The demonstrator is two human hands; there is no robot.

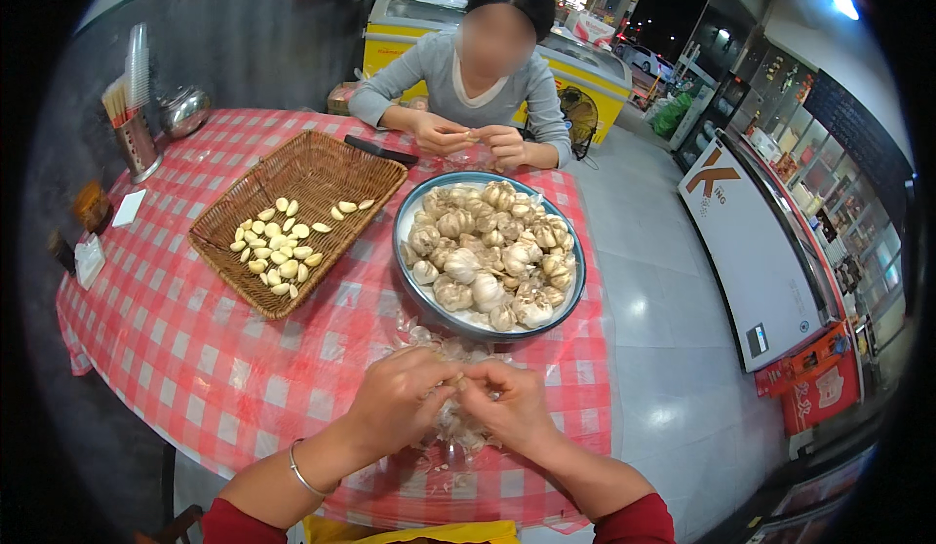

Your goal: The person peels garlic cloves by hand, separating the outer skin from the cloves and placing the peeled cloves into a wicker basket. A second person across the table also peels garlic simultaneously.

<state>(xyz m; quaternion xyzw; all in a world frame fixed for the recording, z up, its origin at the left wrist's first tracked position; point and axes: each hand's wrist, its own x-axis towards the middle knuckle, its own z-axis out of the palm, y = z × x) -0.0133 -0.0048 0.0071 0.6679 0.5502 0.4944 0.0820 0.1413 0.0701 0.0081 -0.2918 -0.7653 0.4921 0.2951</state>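
Observation:
My left hand point(402, 398) and my right hand point(508, 401) meet at the fingertips. Between them they pinch a small pale piece, apparently a garlic clove point(460, 379), mostly hidden by the fingers. Papery garlic skins point(457, 427) are heaped on the table beneath both hands. Just beyond stands a blue-rimmed basin point(491, 336) full of unpeeled garlic bulbs point(488, 292), some with brownish skins. To its left, a brown wicker basket point(219, 251) holds many peeled garlic cloves point(278, 240), mostly gathered towards its near end.
A red-and-white checked cover point(241, 376) lies over the table. Across it sits a person point(457, 69), both hands at a small piece. A black-handled knife point(380, 150) lies beside the basket. A metal chopstick holder point(137, 145), plastic cups point(137, 69) and a metal pot point(184, 111) stand far left.

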